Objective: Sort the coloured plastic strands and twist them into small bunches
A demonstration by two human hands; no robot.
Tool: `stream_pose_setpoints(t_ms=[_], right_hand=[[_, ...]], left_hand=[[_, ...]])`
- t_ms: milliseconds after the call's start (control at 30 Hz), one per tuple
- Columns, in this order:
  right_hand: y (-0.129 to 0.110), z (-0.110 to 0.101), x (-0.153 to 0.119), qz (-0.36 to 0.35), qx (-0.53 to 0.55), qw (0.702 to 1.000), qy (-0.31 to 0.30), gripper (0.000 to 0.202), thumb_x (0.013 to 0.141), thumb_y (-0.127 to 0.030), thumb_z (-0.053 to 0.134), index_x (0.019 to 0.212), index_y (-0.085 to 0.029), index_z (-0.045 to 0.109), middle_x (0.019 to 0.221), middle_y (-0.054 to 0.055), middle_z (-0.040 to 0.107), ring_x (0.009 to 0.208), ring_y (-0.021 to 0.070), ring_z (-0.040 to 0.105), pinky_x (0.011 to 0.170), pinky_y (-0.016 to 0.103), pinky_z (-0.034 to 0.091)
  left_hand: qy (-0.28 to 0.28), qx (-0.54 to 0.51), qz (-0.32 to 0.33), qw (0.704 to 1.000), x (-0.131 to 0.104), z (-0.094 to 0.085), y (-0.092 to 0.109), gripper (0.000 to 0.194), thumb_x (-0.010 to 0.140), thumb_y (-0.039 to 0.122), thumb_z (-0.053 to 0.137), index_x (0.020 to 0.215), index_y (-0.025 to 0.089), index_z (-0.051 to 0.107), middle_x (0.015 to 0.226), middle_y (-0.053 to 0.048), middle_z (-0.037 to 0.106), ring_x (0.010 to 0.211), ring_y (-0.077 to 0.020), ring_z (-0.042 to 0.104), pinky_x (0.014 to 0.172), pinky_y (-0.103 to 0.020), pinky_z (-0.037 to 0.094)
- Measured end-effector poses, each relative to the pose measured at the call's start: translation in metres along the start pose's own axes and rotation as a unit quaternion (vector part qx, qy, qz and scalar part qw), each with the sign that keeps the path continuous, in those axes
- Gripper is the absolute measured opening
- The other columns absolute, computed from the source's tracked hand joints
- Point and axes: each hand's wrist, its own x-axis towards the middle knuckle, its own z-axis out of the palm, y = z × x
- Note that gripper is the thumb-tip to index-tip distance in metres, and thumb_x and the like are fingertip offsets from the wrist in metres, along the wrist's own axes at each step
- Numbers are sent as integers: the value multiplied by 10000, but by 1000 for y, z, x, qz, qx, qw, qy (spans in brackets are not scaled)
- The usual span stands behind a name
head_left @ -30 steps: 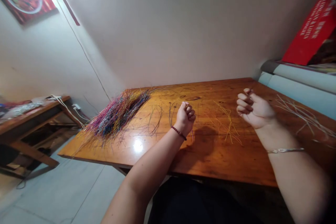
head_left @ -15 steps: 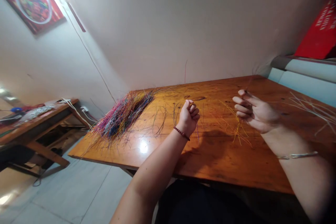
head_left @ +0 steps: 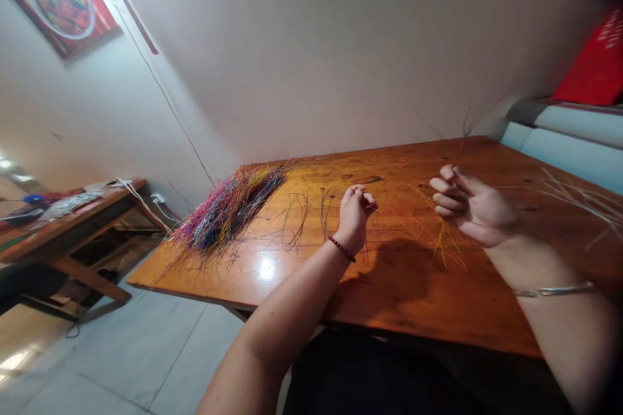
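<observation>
My left hand (head_left: 357,213), with a dark red beaded bracelet on its wrist, is above the middle of the wooden table (head_left: 292,279). Its fingers are loosely curled, and what they hold, if anything, is too thin to make out. My right hand (head_left: 470,202), wearing a silver bangle, pinches a few thin reddish-brown wires (head_left: 464,131) that fork upward between thumb and forefinger. Thin yellow wires (head_left: 440,240) lie on the table just below my right hand. Several dark thin wires (head_left: 298,220) lie left of my left hand.
A heap of multicoloured thin wires (head_left: 228,207) covers the table's left end. Pale wires (head_left: 581,198) lie at the right, near a light blue padded seat (head_left: 574,136) and a red bag (head_left: 594,65). Another table (head_left: 87,220) with items and white cables stands at the left.
My left hand has shifted slightly right and its fingers have changed position. The upright reddish wire above it is no longer visible. My right hand has barely moved; its wires show more clearly.
</observation>
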Motion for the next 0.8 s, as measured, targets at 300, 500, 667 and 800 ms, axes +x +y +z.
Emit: stream_pose_setpoints(t_ms=[300,500,667,800], right_hand=[[7,5,2,15,10,999,-36,38,866,-246,498,879,-230,531,615,-67,315,385,41,152,368,200,148],[9,10,1,9,-56,998,-35,157,858,-260,525,1008,-239,566,642,-71,447,319,0,182,328,193,137],[10,13,0,29,-70,996,-47,182,875,-280,501,1047,-243,548,641,-68,494,304,7,153,319,204,138],[13,17,-4,66,-63,991,-101,150,898,-314,477,1025,-242,511,567,-84,436,302,9,148,332,181,172]], left_hand=[[-4,-110,-164,980,1,-1,6,152,774,87,445,695,186,360,503,83,210,343,-42,168,349,-167,72],[-36,-169,-181,968,1,-5,10,110,730,116,493,709,181,407,509,84,170,366,-47,146,354,-172,53],[-92,-144,-183,968,-3,-1,15,202,719,196,618,679,172,421,522,87,168,399,-42,144,361,-174,77],[-122,-15,-138,983,-12,6,11,266,702,342,717,773,150,548,544,94,156,408,-24,123,371,-170,50]])
